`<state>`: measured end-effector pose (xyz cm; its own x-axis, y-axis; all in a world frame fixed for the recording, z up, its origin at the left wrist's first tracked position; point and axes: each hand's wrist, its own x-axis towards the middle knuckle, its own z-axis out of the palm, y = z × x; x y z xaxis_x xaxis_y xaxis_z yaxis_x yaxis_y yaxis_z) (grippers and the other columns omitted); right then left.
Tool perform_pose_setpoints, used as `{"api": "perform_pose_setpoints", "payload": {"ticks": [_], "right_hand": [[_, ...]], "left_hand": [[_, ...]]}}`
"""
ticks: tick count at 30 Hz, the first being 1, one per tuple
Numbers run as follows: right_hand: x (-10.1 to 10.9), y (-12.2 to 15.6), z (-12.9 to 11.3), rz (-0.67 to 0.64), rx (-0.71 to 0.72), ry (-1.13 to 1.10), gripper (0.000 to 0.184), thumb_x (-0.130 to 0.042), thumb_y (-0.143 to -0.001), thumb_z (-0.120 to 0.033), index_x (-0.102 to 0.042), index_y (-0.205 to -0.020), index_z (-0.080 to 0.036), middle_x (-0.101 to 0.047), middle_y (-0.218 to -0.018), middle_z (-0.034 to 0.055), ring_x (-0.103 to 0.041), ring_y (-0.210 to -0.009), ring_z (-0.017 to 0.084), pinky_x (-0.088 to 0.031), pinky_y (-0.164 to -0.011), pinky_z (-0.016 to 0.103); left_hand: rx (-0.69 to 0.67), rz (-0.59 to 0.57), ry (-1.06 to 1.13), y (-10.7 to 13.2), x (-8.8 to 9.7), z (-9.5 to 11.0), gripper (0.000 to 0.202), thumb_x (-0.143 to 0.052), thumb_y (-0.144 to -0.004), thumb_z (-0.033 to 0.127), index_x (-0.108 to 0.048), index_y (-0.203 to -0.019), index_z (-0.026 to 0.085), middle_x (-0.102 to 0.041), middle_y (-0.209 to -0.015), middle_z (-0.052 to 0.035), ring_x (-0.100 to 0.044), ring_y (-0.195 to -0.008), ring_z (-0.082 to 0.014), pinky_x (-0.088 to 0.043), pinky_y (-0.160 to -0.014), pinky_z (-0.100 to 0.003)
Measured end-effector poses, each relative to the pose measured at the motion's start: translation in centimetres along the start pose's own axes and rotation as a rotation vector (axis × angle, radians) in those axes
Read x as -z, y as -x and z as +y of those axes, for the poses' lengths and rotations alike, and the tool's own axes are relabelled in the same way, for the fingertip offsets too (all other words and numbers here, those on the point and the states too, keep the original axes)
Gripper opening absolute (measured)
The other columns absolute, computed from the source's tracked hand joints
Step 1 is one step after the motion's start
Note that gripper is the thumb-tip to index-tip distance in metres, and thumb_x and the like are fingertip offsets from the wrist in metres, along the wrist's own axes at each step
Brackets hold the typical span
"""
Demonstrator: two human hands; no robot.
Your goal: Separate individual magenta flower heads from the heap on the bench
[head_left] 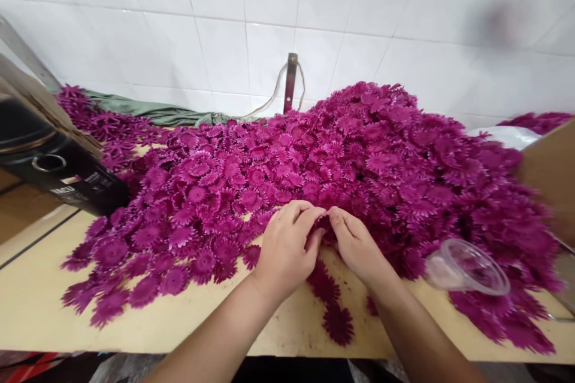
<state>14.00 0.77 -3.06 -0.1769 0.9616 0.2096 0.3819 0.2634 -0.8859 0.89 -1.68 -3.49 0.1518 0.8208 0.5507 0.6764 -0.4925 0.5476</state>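
Observation:
A big heap of magenta fabric flower heads (350, 155) covers the wooden table (45, 305), highest toward the back right. My left hand (287, 245) and my right hand (354, 242) meet at the heap's front edge, fingers curled and pinched together on a magenta flower piece (324, 222) between them. A few loose flowers (336, 323) lie on the table just below my wrists.
A clear plastic cup (467, 266) lies on its side among flowers at the right. A black box (54, 161) stands at the left, a brown cardboard panel (550, 173) at the right. White tiled wall (224, 24) behind; green cloth (148, 111) along it.

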Motion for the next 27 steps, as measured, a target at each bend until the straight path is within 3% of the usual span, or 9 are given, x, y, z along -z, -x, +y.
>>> {"api": "perform_pose_setpoints", "payload": {"ticks": [4, 9, 14, 18, 20, 24, 27], "right_hand": [[0.5, 0.6, -0.1, 0.05, 0.013, -0.014, 0.035, -0.032, -0.085, -0.045, -0.053, -0.078, -0.019, -0.062, -0.078, 0.0067, -0.057, -0.077, 0.019, -0.046, -0.073, 0.033], [0.9, 1.3, -0.6, -0.027, 0.064, 0.027, 0.021, -0.044, -0.083, -0.032, -0.052, -0.097, -0.018, -0.063, -0.092, 0.0077, -0.057, -0.091, 0.02, -0.045, -0.082, 0.035], [1.0, 1.9, -1.1, 0.013, 0.074, -0.025, 0.028, -0.051, -0.077, -0.025, -0.052, -0.104, -0.019, -0.063, -0.103, 0.008, -0.057, -0.098, 0.021, -0.043, -0.089, 0.038], [1.3, 2.7, -0.3, -0.057, -0.031, -0.041, 0.02, -0.051, -0.075, -0.025, -0.06, -0.092, -0.018, -0.067, -0.088, 0.0056, -0.061, -0.086, 0.02, -0.047, -0.081, 0.035], [1.8, 3.0, 0.2, -0.041, -0.086, -0.043, 0.017, -0.051, -0.075, -0.027, -0.061, -0.085, -0.018, -0.067, -0.081, 0.0047, -0.061, -0.078, 0.019, -0.049, -0.074, 0.033], [2.9, 2.8, 0.3, 0.042, -0.093, -0.015, 0.018, -0.049, -0.074, -0.03, -0.062, -0.076, -0.018, -0.062, -0.067, 0.0021, -0.056, -0.06, 0.016, -0.046, -0.058, 0.028], [3.1, 2.4, -0.1, 0.113, -0.065, 0.027, 0.02, -0.049, -0.074, -0.032, -0.062, -0.076, -0.018, -0.062, -0.065, 0.0023, -0.054, -0.059, 0.016, -0.045, -0.058, 0.027]], "left_hand": [[-0.035, -0.074, -0.011, -0.5, 0.2, 0.3, 0.017, -0.049, -0.081, 0.018, -0.063, -0.09, 0.021, -0.063, -0.087, -0.0043, -0.056, -0.083, -0.0188, -0.043, -0.075, -0.034], [0.216, -0.078, 0.271, -1.8, -0.1, 0.5, 0.011, -0.052, -0.075, 0.012, -0.059, -0.069, 0.018, -0.06, -0.072, -0.0003, -0.055, -0.071, -0.014, -0.044, -0.069, -0.027], [0.52, 0.1, 0.612, -4.0, 0.0, 0.7, 0.013, -0.048, -0.076, 0.012, -0.049, -0.064, 0.017, -0.049, -0.056, 0.005, -0.048, -0.053, -0.009, -0.04, -0.056, -0.022], [0.694, 0.398, 0.848, -6.8, 1.4, -0.6, 0.015, -0.038, -0.082, 0.013, -0.043, -0.067, 0.018, -0.046, -0.052, 0.0073, -0.048, -0.046, -0.0064, -0.04, -0.052, -0.019], [0.611, 0.431, 0.817, -8.0, 1.8, -1.5, 0.01, -0.044, -0.078, 0.012, -0.043, -0.07, 0.017, -0.047, -0.054, 0.0076, -0.05, -0.048, -0.0059, -0.043, -0.058, -0.019], [0.505, 0.223, 0.545, -8.9, 1.0, -3.3, 0.016, -0.057, -0.068, 0.01, -0.05, -0.081, 0.015, -0.055, -0.07, 0.0024, -0.057, -0.066, -0.0108, -0.046, -0.072, -0.028], [0.436, 0.14, 0.233, -8.8, 0.4, -3.8, 0.027, -0.063, -0.066, 0.016, -0.055, -0.092, 0.015, -0.058, -0.093, -0.0066, -0.056, -0.092, -0.0198, -0.041, -0.088, -0.039]]}}
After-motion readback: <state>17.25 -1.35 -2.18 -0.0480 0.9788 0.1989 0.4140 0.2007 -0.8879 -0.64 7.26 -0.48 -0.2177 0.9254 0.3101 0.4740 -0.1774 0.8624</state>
